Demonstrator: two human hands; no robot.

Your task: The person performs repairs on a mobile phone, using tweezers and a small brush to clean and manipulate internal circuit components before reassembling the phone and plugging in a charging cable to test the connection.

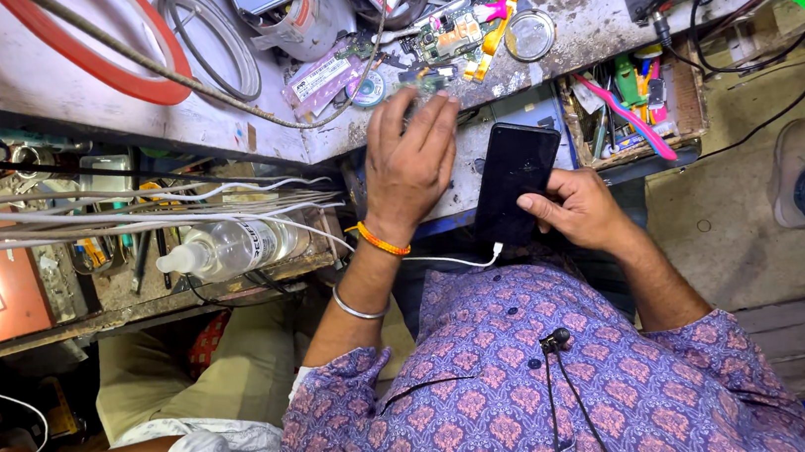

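Phone (pixel 515 179) gripped by right hand (pixel 575 210) — left hand (pixel 408 161) open, just beside — on workbench (pixel 27 66).

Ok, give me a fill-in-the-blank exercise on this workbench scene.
1. The right hand holds a ____ phone.
2. A ____ cable is plugged into the phone.
3. The left hand, fingers spread at the bench edge, wears an ____ thread at the wrist.
Missing words: black; white; orange.
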